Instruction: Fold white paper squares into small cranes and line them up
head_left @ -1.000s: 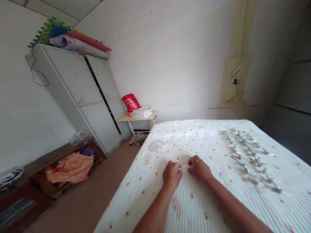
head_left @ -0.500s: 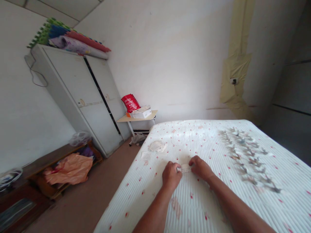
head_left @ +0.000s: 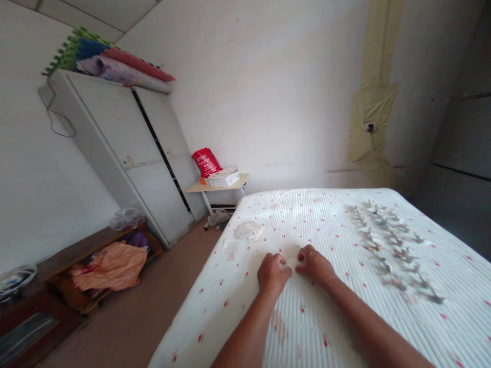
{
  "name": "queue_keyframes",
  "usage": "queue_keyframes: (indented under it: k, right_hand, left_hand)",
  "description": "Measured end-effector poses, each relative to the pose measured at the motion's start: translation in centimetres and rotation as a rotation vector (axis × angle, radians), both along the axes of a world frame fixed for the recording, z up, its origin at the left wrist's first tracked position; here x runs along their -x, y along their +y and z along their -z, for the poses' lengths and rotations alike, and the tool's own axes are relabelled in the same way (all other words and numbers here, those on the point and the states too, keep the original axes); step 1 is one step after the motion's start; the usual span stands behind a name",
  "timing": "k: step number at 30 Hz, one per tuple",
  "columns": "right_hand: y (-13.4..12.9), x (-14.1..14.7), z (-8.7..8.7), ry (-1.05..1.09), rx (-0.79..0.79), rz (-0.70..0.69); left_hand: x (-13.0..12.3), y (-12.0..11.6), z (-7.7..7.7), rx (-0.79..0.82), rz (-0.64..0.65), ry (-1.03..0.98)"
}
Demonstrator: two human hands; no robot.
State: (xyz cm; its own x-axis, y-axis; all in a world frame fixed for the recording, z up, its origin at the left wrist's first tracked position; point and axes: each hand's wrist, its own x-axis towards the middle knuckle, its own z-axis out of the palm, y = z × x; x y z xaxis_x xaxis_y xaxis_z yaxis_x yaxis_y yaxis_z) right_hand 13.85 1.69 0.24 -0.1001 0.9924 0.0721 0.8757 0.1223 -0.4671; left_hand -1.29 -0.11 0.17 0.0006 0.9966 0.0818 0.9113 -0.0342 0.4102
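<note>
A small piece of paper (head_left: 292, 263) lies between my hands, just above the mattress (head_left: 303, 317). My left hand (head_left: 273, 272) is closed, its thumb and fingers pinching the paper's left end. The right end is pinched by my right hand (head_left: 315, 266), also closed. Fingers cover most of the paper. Beyond my left hand lies a loose pile of printed paper pieces (head_left: 248, 231), with a flat printed sheet (head_left: 230, 246) beside it. Off to the right stand several small folded paper figures (head_left: 399, 253) in rough rows; they look like birds.
A small table (head_left: 196, 188) with a red bag (head_left: 206, 162) and a white box (head_left: 226, 178) stands past the bed's far left corner. A grey cabinet (head_left: 126, 153) is at the left wall. Below it, a low wooden unit (head_left: 92, 245) bears an orange plastic bag (head_left: 111, 266).
My hands have drawn closer together, the left one shifting slightly right. Less of the paper shows between them, and its printed lines are no longer visible.
</note>
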Motion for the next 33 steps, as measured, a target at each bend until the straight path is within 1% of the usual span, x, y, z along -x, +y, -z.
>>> queue_keyframes:
  k: [6,14,24,29,33]
  right_hand:
    - [0.1,-0.2,0.1,0.0,0.006,-0.003]
    - [0.2,-0.1,0.1,-0.008,0.013,0.006]
    - [0.2,-0.2,0.0,-0.013,0.038,0.001]
    - [0.2,-0.2,-0.3,-0.012,0.036,-0.004]
    - [0.1,-0.3,-0.3,-0.009,0.038,-0.012]
  left_hand:
    - [0.5,0.4,-0.1,0.041,0.002,-0.058]
    - [0.9,0.6,-0.2,0.027,0.014,-0.107]
    - [1.3,0.9,0.5,0.008,0.041,-0.161]
    - [1.3,0.8,0.5,0.011,0.049,-0.187]
    - [1.3,0.7,0.4,0.012,0.048,-0.167]
